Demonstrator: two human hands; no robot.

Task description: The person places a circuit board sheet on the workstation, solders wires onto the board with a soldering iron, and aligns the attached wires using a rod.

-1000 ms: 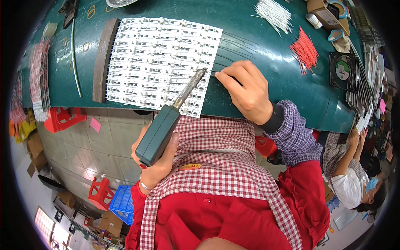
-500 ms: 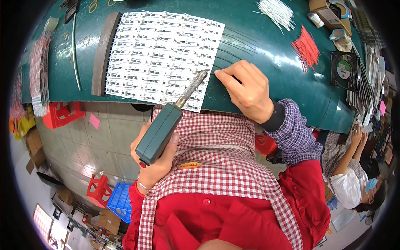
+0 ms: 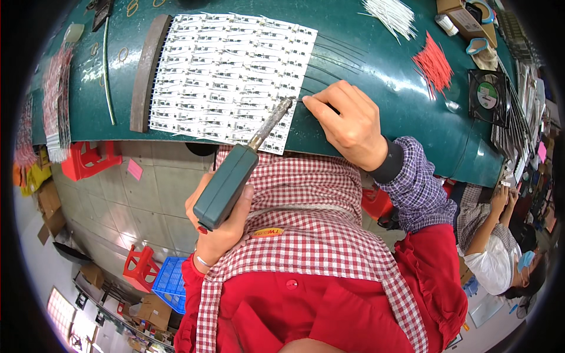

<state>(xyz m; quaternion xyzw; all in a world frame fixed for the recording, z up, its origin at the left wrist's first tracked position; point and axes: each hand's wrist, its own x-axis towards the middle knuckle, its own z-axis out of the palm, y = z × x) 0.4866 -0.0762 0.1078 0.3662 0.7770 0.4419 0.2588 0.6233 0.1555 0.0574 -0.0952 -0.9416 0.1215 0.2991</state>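
Observation:
My left hand (image 3: 222,220) is wrapped round the dark green body of a soldering iron (image 3: 226,185). Its metal tip reaches up and right to the right edge of a white panel of small circuit boards (image 3: 229,79), which carries rows of dark components and thin white wires. My right hand (image 3: 347,120) is closed in a pinch just beyond that edge, on what looks like a thin black wire whose end meets the iron's tip. Farther up the same edge, several black wires (image 3: 338,50) stick out to the right over the green table.
A dark bar (image 3: 150,73) lies along the panel's left edge. Beyond on the green table (image 3: 388,106) are bundles of white wires (image 3: 389,17) and red wires (image 3: 434,65), a black fan (image 3: 487,98) and a cardboard box (image 3: 465,20). A co-worker (image 3: 491,253) sits at the right.
The panel and table have shifted very slightly upward in view. Both hands stay nearly in place, with the iron's tip still at the panel's edge beside my right fingers.

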